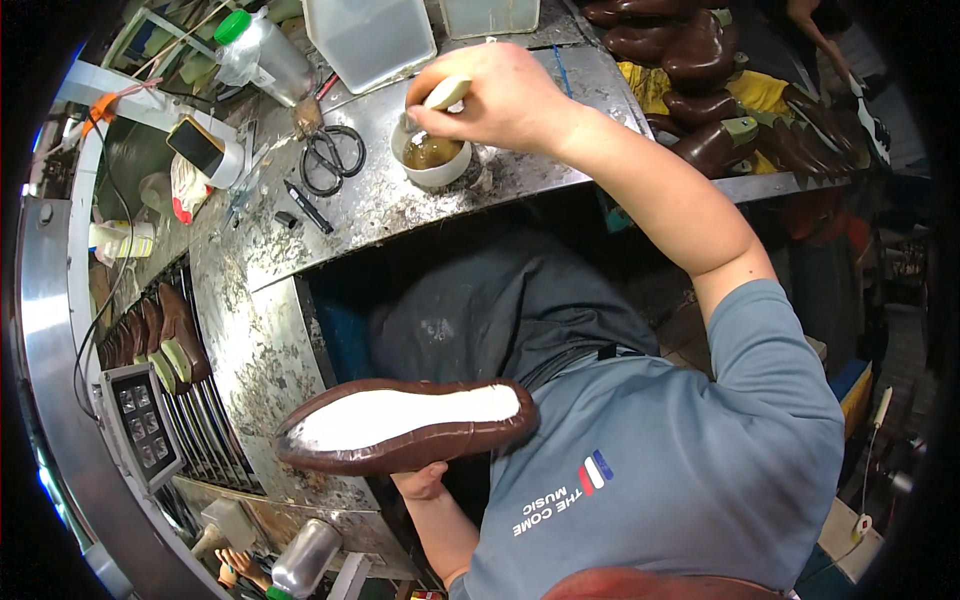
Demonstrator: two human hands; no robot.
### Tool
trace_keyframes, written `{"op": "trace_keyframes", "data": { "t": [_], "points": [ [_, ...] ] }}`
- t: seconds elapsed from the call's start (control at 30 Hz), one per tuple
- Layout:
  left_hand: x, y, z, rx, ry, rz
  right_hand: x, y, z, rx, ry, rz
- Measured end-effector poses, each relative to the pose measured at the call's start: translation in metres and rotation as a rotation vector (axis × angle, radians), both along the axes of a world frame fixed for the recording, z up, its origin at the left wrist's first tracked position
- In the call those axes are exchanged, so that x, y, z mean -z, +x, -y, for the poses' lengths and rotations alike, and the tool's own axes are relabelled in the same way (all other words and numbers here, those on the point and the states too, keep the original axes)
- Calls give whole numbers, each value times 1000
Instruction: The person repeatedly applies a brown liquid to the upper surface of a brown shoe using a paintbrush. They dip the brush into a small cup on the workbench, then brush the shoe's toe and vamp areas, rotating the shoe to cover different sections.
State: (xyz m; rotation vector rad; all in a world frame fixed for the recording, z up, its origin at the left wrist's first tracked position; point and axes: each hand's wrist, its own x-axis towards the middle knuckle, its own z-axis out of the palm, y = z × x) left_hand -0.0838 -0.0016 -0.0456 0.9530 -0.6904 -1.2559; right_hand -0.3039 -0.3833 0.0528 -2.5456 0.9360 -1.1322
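Observation:
My left hand (425, 482) holds a brown shoe upper (345, 462) from below, sole side up. Most of its fingers are hidden under the shoe. The white bottom (410, 415) of the shoe faces up, with a dark smear near the toe. Over the metal bench, my right hand (505, 98) is closed round the pale handle of a brush (448, 93). Its lower end reaches into a small white bowl (437, 178) of brownish-yellow liquid; the bristles cannot be made out clearly.
Scissors (334, 160), a black marker (309, 207) and a phone (196, 146) lie left of the bowl. A green-capped bottle (268, 62) and a plastic bin (370, 40) stand behind. Brown shoes (700, 50) fill the right bench; others (178, 330) sit on a left rack beside a lamp (143, 424).

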Motion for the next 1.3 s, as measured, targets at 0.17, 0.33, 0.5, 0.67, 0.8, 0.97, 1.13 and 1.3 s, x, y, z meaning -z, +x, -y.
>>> {"op": "trace_keyframes", "data": {
  "t": [0.17,0.33,0.5,0.67,0.8,0.97,1.13,1.3],
  "points": [
    [-37,-1,23,78,-134,786,18,-10,1,54,185,-419],
    [-200,-66,118,186,480,1331,7,-10,-12,-85,-4,157],
    [-135,-47,90,-159,22,1656,33,-33,-12,-22,89,-94],
    [-120,22,36,-138,-432,1832,-6,-24,-56,-420,610,358],
    [-133,19,40,-49,-513,1927,-25,-20,-90,-713,632,412],
    [-147,16,43,28,-528,1956,-28,-1,-106,-831,420,526],
    [-157,13,40,62,-426,1877,-35,11,-105,-803,392,557],
    [-156,14,40,49,-398,1877,-49,7,-108,-813,632,484]
  ]
}}
